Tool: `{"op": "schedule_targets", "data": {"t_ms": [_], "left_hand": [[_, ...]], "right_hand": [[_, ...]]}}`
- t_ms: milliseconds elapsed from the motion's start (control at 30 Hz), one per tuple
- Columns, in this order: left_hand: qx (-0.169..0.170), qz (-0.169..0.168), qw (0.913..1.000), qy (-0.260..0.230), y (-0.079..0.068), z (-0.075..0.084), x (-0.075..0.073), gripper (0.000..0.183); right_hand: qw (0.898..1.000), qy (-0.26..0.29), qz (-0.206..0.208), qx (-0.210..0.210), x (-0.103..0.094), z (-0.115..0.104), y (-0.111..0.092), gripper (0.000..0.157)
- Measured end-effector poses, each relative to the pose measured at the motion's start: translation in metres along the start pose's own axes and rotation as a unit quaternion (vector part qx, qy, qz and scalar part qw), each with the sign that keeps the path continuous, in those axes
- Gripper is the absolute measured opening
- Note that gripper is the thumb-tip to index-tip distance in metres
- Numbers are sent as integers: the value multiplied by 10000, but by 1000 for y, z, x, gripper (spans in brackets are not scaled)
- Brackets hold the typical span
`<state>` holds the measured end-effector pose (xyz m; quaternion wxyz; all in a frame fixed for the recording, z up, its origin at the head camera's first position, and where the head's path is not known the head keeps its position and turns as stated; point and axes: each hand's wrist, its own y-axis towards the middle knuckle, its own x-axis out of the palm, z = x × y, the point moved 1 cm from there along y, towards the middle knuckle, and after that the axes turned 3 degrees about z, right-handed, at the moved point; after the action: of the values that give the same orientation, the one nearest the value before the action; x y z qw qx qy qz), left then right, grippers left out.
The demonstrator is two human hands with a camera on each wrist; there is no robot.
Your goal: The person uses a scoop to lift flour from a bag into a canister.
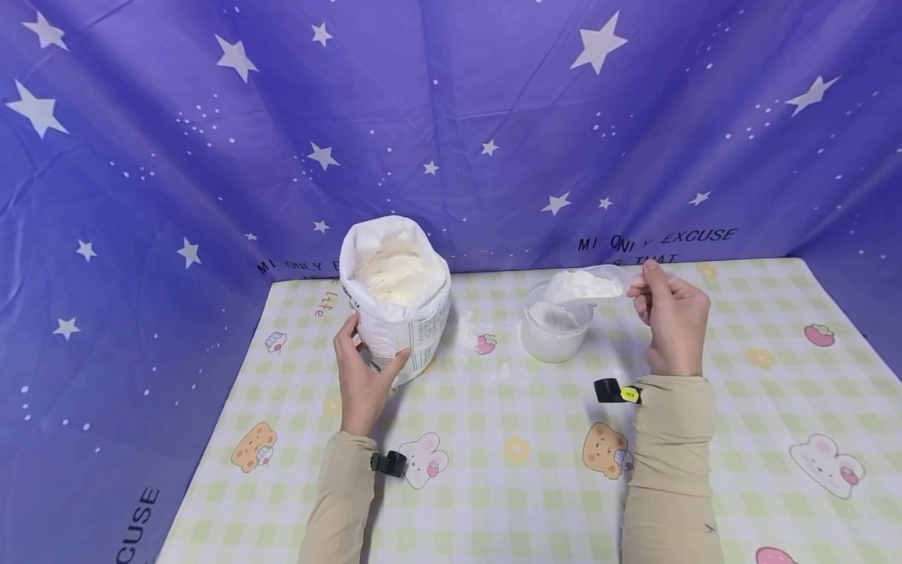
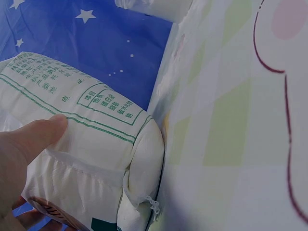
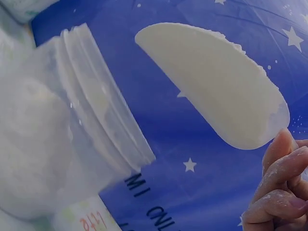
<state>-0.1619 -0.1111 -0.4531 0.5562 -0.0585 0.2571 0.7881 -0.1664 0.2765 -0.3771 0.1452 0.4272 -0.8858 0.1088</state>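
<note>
My right hand (image 1: 672,321) pinches the handle of a clear plastic scoop (image 3: 216,86) heaped with white powder (image 1: 583,284). The scoop's bowl hangs just over the rim of a round translucent tub (image 1: 553,345), which holds more of the powder. White dust coats the right fingers (image 3: 274,207) in the right wrist view. On the left, an open white bag (image 1: 430,333) with green print stands full of powder. My left hand (image 1: 366,376) grips its lower side, thumb on the front and fingers round the far side, partly hidden in the left wrist view.
Spilled powder (image 1: 465,329) lies between the bag and the tub on the checked tablecloth (image 1: 507,501). A blue curtain (image 1: 451,117) with white stars rises right behind the table's back edge. Black bands (image 1: 389,464) sit at both wrists.
</note>
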Motion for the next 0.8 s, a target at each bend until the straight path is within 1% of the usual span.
{"op": "schedule_targets", "data": {"t_ms": [100,300,467,667,800], "left_hand": [[22,8,10000,-10,0,0,0,95],[26,-1,10000,-6,0,0,0,95],[8,-16,10000,-15,0,0,0,95],[22,-23,10000,-27,0,-1,0,95],[48,-12,10000,-19,-1,-1,0,94]], "right_hand": [[9999,-68,14,-85,-1,0,1,27],[9987,-284,28,-425,1,0,1,26],[9944,-685,76,-796,5,-3,-3,26],[9775,-1642,94,-1321,9,-5,-5,24],[9664,-2111,125,-1463,9,-6,-7,26]]}}
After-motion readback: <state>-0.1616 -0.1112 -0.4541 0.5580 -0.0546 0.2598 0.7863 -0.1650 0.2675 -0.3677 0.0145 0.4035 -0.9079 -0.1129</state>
